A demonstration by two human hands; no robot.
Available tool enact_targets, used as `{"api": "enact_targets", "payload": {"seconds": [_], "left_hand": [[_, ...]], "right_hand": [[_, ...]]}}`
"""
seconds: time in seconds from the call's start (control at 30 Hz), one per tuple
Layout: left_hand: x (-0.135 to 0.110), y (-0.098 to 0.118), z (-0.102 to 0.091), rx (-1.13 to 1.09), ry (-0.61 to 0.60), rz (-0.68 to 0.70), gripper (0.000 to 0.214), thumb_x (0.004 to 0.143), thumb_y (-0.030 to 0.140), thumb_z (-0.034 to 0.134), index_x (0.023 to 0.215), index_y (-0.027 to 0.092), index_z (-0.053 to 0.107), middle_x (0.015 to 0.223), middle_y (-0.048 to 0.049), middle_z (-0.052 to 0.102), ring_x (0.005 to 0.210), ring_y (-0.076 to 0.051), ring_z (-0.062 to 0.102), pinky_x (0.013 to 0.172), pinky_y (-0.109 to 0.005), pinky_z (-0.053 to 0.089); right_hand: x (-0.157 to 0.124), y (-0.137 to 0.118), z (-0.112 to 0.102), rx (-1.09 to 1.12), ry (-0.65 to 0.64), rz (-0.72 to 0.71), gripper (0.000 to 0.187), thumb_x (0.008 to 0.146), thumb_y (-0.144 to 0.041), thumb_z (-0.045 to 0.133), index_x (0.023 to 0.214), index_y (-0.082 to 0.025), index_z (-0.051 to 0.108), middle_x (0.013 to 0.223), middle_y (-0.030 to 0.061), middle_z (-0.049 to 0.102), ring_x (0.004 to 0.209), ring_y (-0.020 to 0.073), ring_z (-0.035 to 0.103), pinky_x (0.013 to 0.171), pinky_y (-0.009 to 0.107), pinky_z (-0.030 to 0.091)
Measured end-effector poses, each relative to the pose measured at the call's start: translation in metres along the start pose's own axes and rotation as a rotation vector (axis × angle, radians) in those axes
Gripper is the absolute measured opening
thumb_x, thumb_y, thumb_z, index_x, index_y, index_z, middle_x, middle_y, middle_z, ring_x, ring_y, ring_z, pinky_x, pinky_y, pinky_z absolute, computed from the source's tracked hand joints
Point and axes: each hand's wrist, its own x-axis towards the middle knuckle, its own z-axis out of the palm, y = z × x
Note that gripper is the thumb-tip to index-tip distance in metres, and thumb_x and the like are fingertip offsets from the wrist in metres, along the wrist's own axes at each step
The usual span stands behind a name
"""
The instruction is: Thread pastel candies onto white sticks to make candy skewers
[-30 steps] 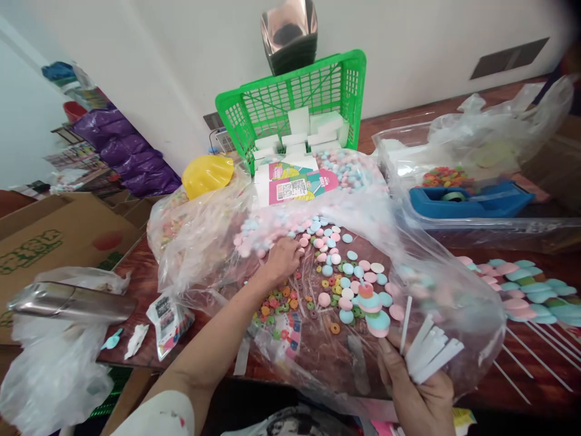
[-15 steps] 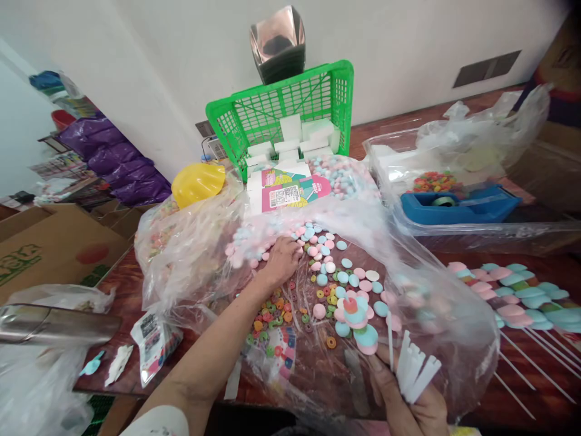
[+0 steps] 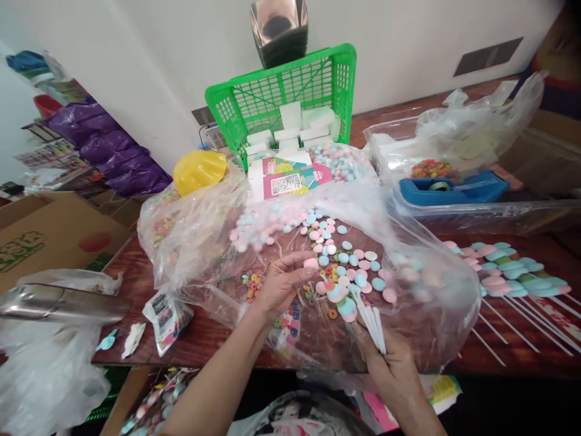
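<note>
My left hand (image 3: pixel 282 281) pinches a pink candy (image 3: pixel 311 264) between thumb and fingertips, above the plastic sheet. To its right, my right hand (image 3: pixel 385 351) grips a bunch of white sticks (image 3: pixel 373 321) together with a candy skewer (image 3: pixel 347 307) threaded with pink, blue, green and orange pieces. Loose pink, blue and white round candies (image 3: pixel 364 264) lie spread just beyond both hands. Small ring-shaped candies (image 3: pixel 253 284) in orange, yellow and green lie beside and partly behind my left hand. How the fingers of my right hand close around the sticks is partly hidden.
Finished-looking candy skewers (image 3: pixel 512 266) lie at the right. Behind stand a green basket (image 3: pixel 281 91) with white boxes, a clear tub (image 3: pixel 463 212) and a blue tape dispenser (image 3: pixel 454 191). A yellow bowl (image 3: pixel 200 172) and a steel flask (image 3: pixel 63 306) are at the left.
My left hand has come back from the candy pile toward me and now holds a pink candy. My right hand has moved left and up with the skewer and sticks, nearer my left hand.
</note>
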Motion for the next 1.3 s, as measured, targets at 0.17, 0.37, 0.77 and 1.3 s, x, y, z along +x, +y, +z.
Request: {"api": "enact_targets", "payload": {"seconds": [0.17,0.37,0.77,1.3], "left_hand": [[-0.014,-0.01,0.008,-0.105,0.024,-0.009,0.034,0.054,0.019,0.087,0.087,0.015,0.076,0.078,-0.0045,0.075,0.073,-0.014,0.069,0.068,-0.021,0.054],[-0.02,-0.013,0.015,-0.085,0.049,0.049,0.033,0.053,0.02,0.087,0.084,0.017,0.076,0.081,-0.0046,0.075,0.074,-0.015,0.068,0.068,-0.024,0.054],[-0.018,-0.031,0.012,0.358,0.204,0.55,0.025,0.063,0.018,0.082,0.087,0.024,0.077,0.089,-0.0025,0.072,0.081,-0.016,0.065,0.075,-0.027,0.054],[-0.021,-0.033,0.011,0.552,0.09,0.738,0.015,0.08,0.02,0.069,0.092,0.022,0.075,0.092,-0.0057,0.075,0.088,-0.018,0.068,0.083,-0.031,0.054]], "right_hand": [[0.001,-0.012,-0.003,-0.095,-0.067,-0.09,0.029,0.09,-0.023,0.049,0.108,-0.017,0.071,0.074,0.0029,0.068,0.061,0.0157,0.062,0.06,0.024,0.052],[-0.002,-0.016,-0.009,-0.203,-0.024,-0.15,0.03,0.089,-0.02,0.047,0.104,-0.017,0.072,0.064,0.0002,0.066,0.05,0.0141,0.058,0.052,0.023,0.049],[-0.011,-0.019,-0.009,-0.159,-0.006,-0.085,0.031,0.089,-0.019,0.047,0.111,-0.019,0.069,0.077,0.0037,0.069,0.061,0.0168,0.062,0.066,0.026,0.052],[-0.01,-0.012,0.026,0.12,0.064,0.076,0.028,0.093,-0.027,0.049,0.107,-0.016,0.07,0.057,-0.0018,0.056,0.054,0.013,0.053,0.055,0.023,0.047]]}}
